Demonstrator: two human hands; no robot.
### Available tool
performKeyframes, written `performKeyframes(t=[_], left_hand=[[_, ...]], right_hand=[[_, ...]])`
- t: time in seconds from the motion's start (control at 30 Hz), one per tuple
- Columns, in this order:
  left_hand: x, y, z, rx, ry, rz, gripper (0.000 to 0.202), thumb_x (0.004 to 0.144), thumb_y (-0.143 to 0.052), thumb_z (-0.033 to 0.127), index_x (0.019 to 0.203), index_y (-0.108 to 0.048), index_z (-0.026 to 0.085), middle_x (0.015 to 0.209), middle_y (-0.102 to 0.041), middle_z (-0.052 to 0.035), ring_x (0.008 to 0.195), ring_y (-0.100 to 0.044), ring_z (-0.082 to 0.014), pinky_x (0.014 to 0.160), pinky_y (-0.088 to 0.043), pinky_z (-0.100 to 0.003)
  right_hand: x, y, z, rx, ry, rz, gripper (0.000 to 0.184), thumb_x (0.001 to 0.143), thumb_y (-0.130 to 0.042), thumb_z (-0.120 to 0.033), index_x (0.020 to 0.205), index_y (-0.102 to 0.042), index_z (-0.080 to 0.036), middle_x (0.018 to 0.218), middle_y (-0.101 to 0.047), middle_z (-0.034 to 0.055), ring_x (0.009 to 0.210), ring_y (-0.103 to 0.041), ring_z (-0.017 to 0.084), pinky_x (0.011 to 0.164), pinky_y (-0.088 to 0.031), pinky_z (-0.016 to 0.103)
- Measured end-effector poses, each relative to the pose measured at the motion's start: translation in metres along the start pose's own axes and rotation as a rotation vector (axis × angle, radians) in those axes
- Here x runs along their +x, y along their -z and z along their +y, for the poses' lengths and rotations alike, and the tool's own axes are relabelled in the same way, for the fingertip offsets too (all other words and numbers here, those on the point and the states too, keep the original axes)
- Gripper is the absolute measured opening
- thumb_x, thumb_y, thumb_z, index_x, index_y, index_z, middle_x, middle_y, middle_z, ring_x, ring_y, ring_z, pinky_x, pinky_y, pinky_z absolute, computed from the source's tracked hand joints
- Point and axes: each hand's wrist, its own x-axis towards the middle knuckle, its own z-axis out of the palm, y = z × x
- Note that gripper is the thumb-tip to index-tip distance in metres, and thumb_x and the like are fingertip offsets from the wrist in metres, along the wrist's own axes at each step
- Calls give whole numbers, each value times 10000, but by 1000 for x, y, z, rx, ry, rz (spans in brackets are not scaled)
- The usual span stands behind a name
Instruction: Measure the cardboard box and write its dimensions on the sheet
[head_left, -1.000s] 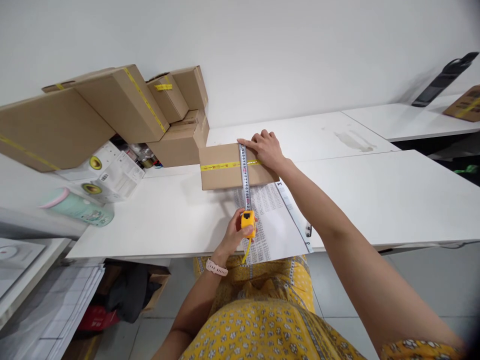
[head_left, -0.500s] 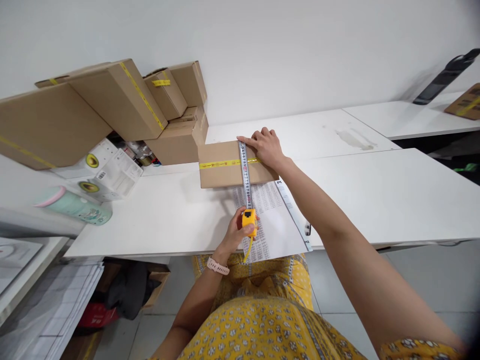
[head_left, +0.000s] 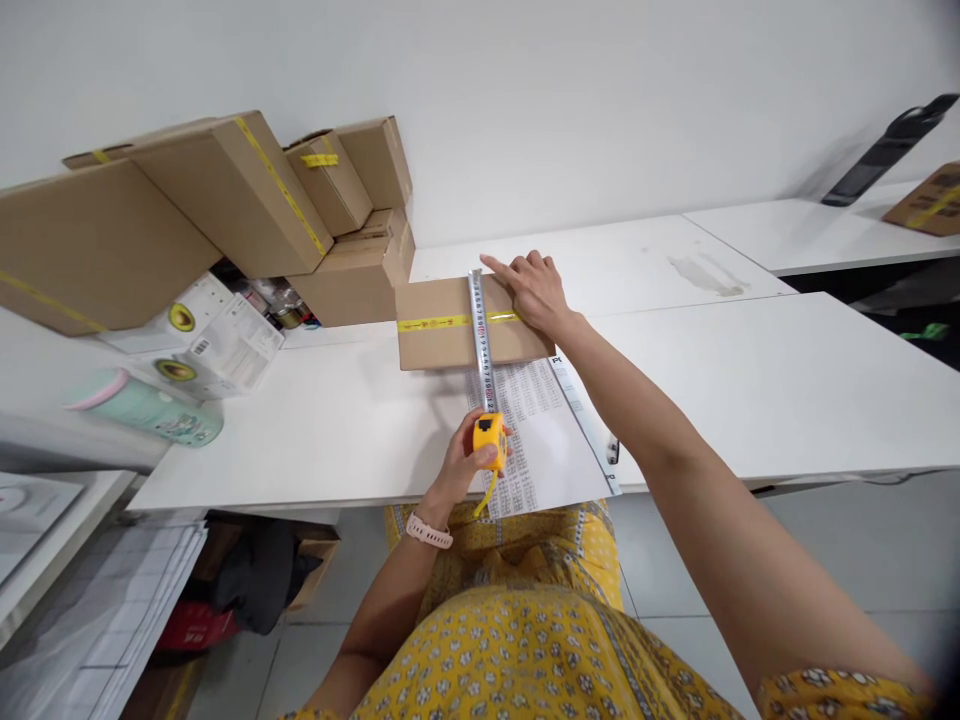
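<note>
1. Through my head view, the left hand (head_left: 455,462) is clenched around the tape measure (head_left: 489,441), a glossy yellow case with a yellow cord hanging from it.
2. I see the metal blade (head_left: 481,340) run from the case across the box (head_left: 436,342), its tip at the far edge.
3. The box sits mid-table, over the far end of the printed paper (head_left: 566,455); it is smooth brown cardboard, oblong, its top seam under yellow tape, so its contents are hidden from me.
4. The right hand (head_left: 538,292) lies on the box's right end, index finger stretched out past the far edge; I cannot tell whether its thumb clasps the side.
5. To the left I have stacked cartons (head_left: 232,205), matt brown and square-edged, several taped; I cannot see inside them.
6. Below these stands a white pack (head_left: 238,345) printed with avocados, near a rounded mint tumbler (head_left: 154,412) with a pink lid.
7. The table (head_left: 337,440) is flat, smooth and white.
</note>
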Motion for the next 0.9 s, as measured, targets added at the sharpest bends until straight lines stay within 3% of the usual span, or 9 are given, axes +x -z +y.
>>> performKeyframes(t=[0.13, 0.23, 0.37, 0.5, 0.6, 0.7, 0.8, 0.9], left_hand=[[-18, 8, 11, 74, -90, 43, 742, 746, -820, 505, 1365, -474, 288, 1202, -652, -99, 945, -687, -248, 610, -576, -287], [-35, 11, 12, 156, -82, 83, 765, 736, -835, 480, 1375, -470, 273, 1225, -646, -107, 960, -676, -235, 682, -575, -303], [-56, 9, -3, 182, -2, 56, 785, 737, -827, 451, 1397, -451, 250, 1225, -646, -109, 972, -676, -235, 778, -570, -335], [-71, 1, -13, 293, 75, 29, 762, 756, -799, 394, 1410, -447, 225, 1240, -647, -112, 1014, -655, -236, 845, -546, -342], [-79, -5, -12, 409, 122, -1, 778, 760, -782, 401, 1429, -438, 199, 1229, -649, -114, 1050, -640, -250, 848, -535, -340], [-88, -6, -9, 580, 191, -27, 878, 728, -807, 413, 1481, -410, 195, 1292, -627, -121, 1104, -627, -274, 894, -526, -368], [-96, -5, -9, 719, 226, -75, 926, 712, -830, 411, 1509, -402, 214, 1404, -570, -129, 1165, -608, -291, 956, -510, -397], [-100, -7, -9, 753, 225, -90, 906, 728, -827, 384, 1512, -396, 235, 1392, -581, -116, 1128, -626, -272, 964, -511, -400]], right_hand=[[-18, 6, -11, 0, -79, 51, 532, 1057, -249, -422, 1507, -464, -234, 1110, -617, 129, 1069, -458, 303, 935, -331, 453], [-46, 14, -25, 13, -85, 73, 572, 1037, -276, -561, 1412, -550, -227, 1180, -619, 136, 1098, -481, 309, 967, -332, 463], [-97, 17, -43, 55, -49, 119, 536, 1018, -373, -586, 1380, -587, -253, 1232, -635, 119, 1109, -507, 289, 993, -335, 457], [-142, 14, -53, 148, -3, 86, 419, 1014, -460, -524, 1315, -647, -300, 1266, -664, 88, 1137, -535, 269, 999, -363, 452], [-154, 26, -56, 360, -170, 149, 409, 1056, -367, -465, 1314, -645, -310, 1244, -687, 80, 1132, -567, 258, 1001, -412, 476], [-152, 52, -54, 736, -390, 250, 475, 1061, -302, -525, 1403, -564, -325, 1161, -698, 69, 1005, -618, 228, 911, -516, 460], [-153, 77, -54, 1060, -465, 263, 469, 1000, -472, -591, 1350, -599, -307, 912, -675, 24, 768, -616, 170, 739, -562, 367], [-169, 85, -66, 1206, -539, 292, 407, 937, -626, -550, 1235, -659, -275, 703, -578, -29, 608, -555, 131, 611, -530, 304]])
